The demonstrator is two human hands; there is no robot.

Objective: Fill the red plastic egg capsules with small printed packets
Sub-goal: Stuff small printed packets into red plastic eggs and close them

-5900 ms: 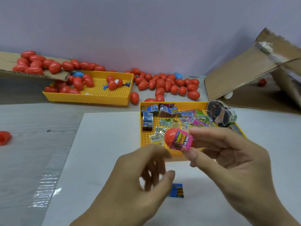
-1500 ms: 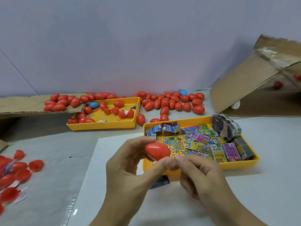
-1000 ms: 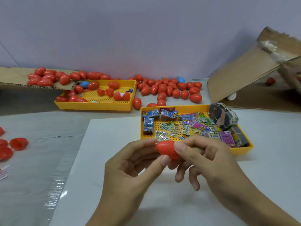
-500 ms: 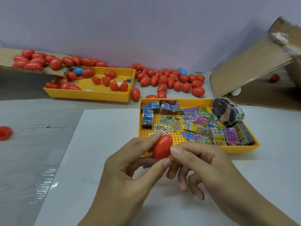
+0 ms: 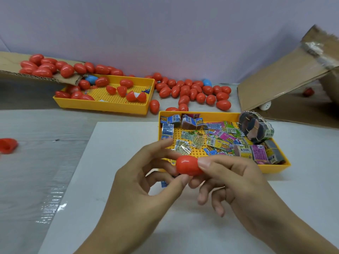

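pinching one closed red egg capsule [image 5: 188,165] between them — left hand [image 5: 145,182] and right hand [image 5: 236,182], fingertips curled.

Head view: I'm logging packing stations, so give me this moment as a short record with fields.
held item: closed red egg capsule
left hand: pinches the capsule's left end
right hand: pinches its right end
packet supply: printed packets in the near yellow tray
far yellow tray: holds some red capsules, one blue
loose capsules: heaped by the wall
stray packet: on the white sheet under the hands
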